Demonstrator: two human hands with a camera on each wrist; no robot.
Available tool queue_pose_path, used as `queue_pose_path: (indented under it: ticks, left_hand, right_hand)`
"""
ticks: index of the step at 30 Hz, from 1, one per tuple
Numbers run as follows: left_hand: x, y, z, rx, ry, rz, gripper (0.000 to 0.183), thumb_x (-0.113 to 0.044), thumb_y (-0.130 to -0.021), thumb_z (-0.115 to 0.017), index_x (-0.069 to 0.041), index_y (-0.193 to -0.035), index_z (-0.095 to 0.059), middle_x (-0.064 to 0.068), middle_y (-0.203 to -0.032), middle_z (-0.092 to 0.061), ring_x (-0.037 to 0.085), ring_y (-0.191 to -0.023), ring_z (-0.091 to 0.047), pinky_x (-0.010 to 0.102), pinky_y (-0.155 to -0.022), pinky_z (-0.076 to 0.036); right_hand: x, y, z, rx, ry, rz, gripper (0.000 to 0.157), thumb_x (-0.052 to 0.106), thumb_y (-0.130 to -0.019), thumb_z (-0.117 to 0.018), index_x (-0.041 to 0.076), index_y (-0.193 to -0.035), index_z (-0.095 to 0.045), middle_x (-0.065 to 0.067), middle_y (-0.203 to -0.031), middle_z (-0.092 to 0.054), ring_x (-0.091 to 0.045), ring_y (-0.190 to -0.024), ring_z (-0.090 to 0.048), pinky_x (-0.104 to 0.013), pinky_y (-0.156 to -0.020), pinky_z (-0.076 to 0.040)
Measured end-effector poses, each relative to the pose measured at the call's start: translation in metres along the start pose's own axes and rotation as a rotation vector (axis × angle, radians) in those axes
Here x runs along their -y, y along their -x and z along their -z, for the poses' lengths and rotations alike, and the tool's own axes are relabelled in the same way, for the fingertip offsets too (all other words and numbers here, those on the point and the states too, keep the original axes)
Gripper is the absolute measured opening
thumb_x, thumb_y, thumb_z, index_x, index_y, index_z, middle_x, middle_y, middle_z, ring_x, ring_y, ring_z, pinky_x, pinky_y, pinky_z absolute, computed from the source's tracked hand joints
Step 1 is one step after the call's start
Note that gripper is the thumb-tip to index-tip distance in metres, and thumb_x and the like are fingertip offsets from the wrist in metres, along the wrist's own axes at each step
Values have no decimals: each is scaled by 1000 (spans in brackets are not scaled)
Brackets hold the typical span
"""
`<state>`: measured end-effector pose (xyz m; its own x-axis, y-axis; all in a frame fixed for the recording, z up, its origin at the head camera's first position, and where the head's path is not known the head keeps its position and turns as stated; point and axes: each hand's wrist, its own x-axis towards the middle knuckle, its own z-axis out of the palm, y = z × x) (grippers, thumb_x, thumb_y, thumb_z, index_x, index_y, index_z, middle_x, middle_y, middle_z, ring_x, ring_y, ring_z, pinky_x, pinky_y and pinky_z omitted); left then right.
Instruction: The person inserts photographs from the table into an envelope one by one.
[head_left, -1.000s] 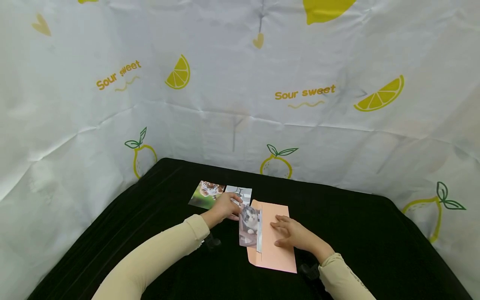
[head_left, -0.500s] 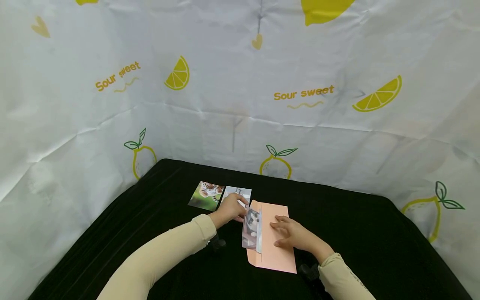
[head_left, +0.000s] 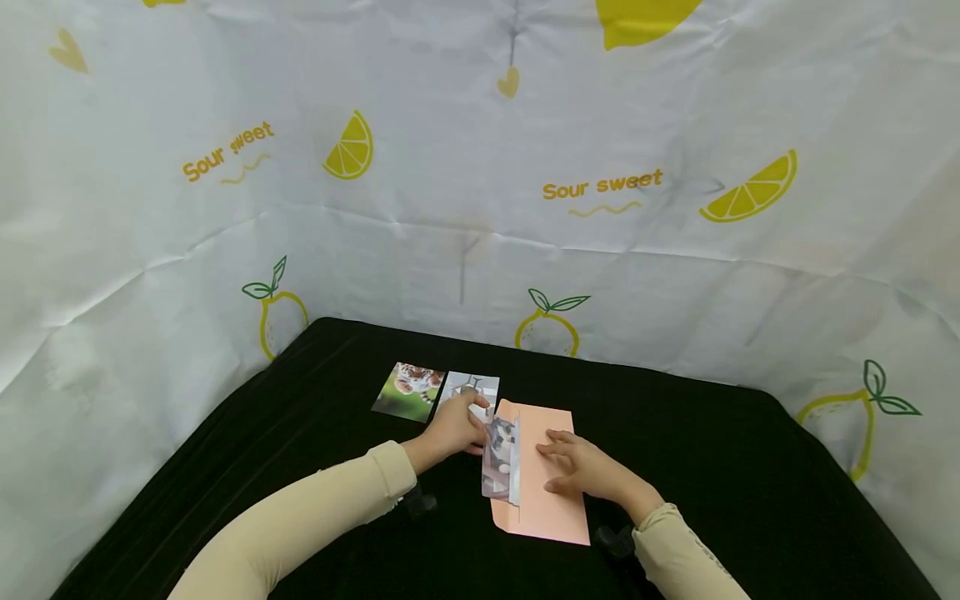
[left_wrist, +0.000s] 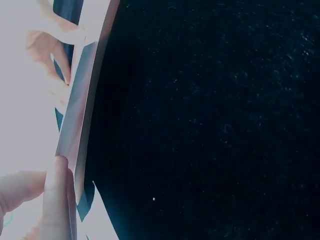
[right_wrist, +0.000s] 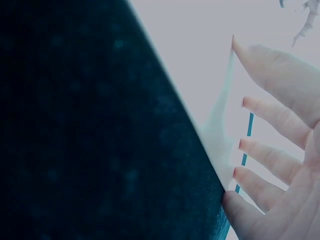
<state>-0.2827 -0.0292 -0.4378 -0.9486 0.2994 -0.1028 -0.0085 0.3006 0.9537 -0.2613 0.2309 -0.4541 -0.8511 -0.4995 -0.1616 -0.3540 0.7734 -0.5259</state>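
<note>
Head view shows my left hand (head_left: 452,425) with fingers pinched together on the left edge of the cat photo (head_left: 498,468), which lies at the open side of the pink envelope (head_left: 555,517) on the black-covered bench (head_left: 750,450). My right hand (head_left: 582,470) rests spread fingers on the envelope, gripping nothing. To slide the photo well, I judge that I should hold it flat, square to the opening, and press the envelope lightly.
</note>
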Motion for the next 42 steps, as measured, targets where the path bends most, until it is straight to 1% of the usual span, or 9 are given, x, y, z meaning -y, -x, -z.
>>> queue_pose_path:
  ticks: [7, 12, 20, 26, 28, 31, 37, 39, 42]
  left_hand:
    - [0, -3, -4, -22, -59, -7, 56, 15, -77, -67, 5, -130, -52, 14, -80, -64, 14, -57, -63, 33, -57, -60]
    - [0, -8, -8, -19, -69, 19, 57, 16, -77, -67, 5, -130, -52, 12, -78, -63, 14, -55, -63, 35, -58, -61]
    - [-3, -12, -14, -16, -93, 63, 57, 18, -75, -67, 5, -128, -53, 14, -76, -63, 13, -52, -60, 35, -57, -61]
    - [-3, -15, -18, -42, -164, 95, 57, 20, -72, -66, 5, -126, -55, 12, -69, -59, 14, -50, -60, 32, -53, -59]
    - [-4, -16, -19, -48, -195, 99, 56, 20, -71, -68, 5, -124, -56, 11, -67, -58, 14, -49, -60, 32, -53, -59]
    - [-5, -16, -21, -48, -210, 100, 57, 20, -70, -69, 5, -124, -57, 11, -65, -58, 14, -48, -59, 33, -53, -59]
    - [-5, -20, -29, -52, -194, 124, 52, 21, -70, -68, 6, -118, -57, 16, -75, -58, 17, -47, -60, 28, -46, -56]
    - [-3, -23, -32, -58, -174, 136, 49, 21, -71, -66, 6, -117, -57, 20, -78, -59, 20, -48, -62, 28, -46, -56]
    - [-3, -23, -35, -79, -152, 147, 47, 20, -71, -66, 4, -115, -58, 18, -82, -60, 19, -49, -61, 29, -46, -56]
  right_hand:
    - [0, -1, 0, 2, -14, -7, 62, 33, -83, -76, 7, -136, -56, -21, -152, -34, -45, -140, -27, -64, -112, -25]
    - [-2, -1, 0, 13, -10, 0, 63, 35, -84, -75, 7, -137, -55, -21, -152, -34, -45, -141, -27, -64, -111, -26]
    - [-4, -2, 0, 9, -22, -5, 62, 34, -84, -75, 7, -137, -55, -20, -152, -34, -45, -141, -27, -64, -112, -25]
    - [-3, -2, 0, 1, -23, -14, 62, 33, -83, -76, 7, -136, -56, -20, -152, -34, -45, -141, -27, -64, -111, -26]
    - [-2, -2, 0, 0, -27, -19, 62, 32, -83, -76, 7, -136, -56, -20, -152, -34, -45, -141, -27, -64, -111, -26]
    - [-1, -2, 0, -1, -32, -25, 62, 31, -82, -76, 7, -136, -56, -20, -152, -35, -44, -141, -27, -64, -112, -26]
    - [0, -3, 0, 0, -25, -9, 62, 32, -83, -76, 7, -136, -56, -21, -152, -34, -45, -140, -27, -64, -111, -27]
    - [0, -3, 0, 0, -24, -6, 62, 32, -83, -76, 7, -135, -56, -22, -152, -34, -46, -140, -27, -64, -111, -26]
    - [1, -3, 1, 2, -22, -7, 61, 33, -83, -76, 7, -135, -56, -22, -152, -34, -46, -140, -27, -64, -112, -25]
